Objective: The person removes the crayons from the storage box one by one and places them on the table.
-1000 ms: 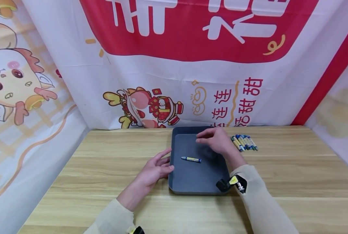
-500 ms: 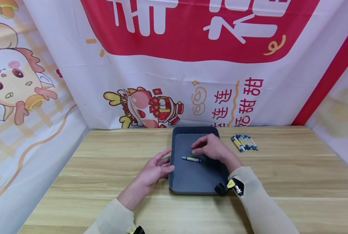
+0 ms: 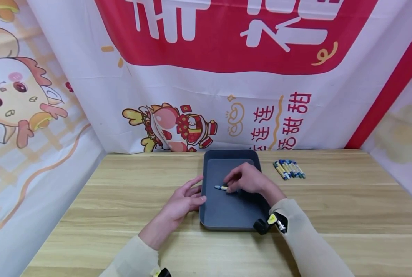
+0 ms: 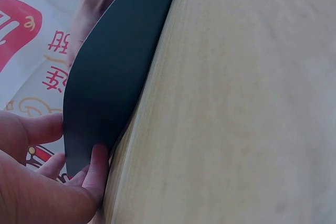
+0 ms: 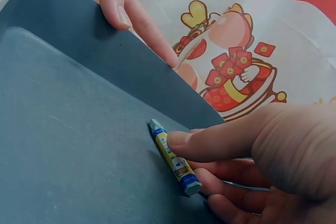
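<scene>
A crayon [image 5: 178, 164] with a pale grey-blue tip and a yellow and blue wrapper lies in a dark grey tray [image 3: 226, 221]. My right hand [image 3: 247, 179] reaches into the tray and pinches it. In the right wrist view the thumb lies over the wrapper, with curled fingers on its other side. The head view shows only the crayon's tip end beside the thumb. At the tray's left wall, my left hand [image 3: 183, 198] grips the rim. Its thumb hooks over the edge while other fingers touch the outer wall [image 4: 113, 72].
Several crayons [image 3: 289, 169] lie side by side on the wooden table [image 3: 140, 177], right of the tray near its back edge. A printed red and white cloth [image 3: 192, 88] hangs directly behind the table. More cloth hangs on both sides.
My right hand has come from the tray's far right part toward me, down to the crayon, and now covers most of it. The left hand and the tray stay where they were.
</scene>
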A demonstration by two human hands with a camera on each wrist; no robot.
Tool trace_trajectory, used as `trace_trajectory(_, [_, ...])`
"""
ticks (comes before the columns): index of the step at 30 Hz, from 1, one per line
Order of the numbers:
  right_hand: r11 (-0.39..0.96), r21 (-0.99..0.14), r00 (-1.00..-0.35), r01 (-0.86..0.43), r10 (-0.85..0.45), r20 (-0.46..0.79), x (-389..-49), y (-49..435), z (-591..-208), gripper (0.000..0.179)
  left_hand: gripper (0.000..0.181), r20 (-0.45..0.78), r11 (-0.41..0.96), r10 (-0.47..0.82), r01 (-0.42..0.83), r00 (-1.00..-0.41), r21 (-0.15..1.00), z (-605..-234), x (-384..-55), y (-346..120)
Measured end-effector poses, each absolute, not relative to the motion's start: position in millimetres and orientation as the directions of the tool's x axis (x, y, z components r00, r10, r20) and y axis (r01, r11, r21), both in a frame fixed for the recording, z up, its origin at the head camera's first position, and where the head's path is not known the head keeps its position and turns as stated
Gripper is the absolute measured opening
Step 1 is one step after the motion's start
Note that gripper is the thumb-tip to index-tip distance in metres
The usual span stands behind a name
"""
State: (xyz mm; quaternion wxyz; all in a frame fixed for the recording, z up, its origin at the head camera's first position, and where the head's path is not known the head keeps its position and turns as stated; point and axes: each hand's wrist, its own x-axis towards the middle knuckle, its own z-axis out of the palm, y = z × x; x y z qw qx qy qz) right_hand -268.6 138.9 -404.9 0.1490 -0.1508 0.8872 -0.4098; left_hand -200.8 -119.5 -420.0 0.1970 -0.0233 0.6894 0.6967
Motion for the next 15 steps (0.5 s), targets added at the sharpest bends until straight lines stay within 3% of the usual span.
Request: trace_trajectory(15, [0.666,-0.721,-0.894,-0.19,-0.42,-0.153,-267.9,136.2,-404.1,0.012,0.068,-0.312,0.025,0.232,-0.315,-0.921,0.949,-422.7,-202.5,-119.8])
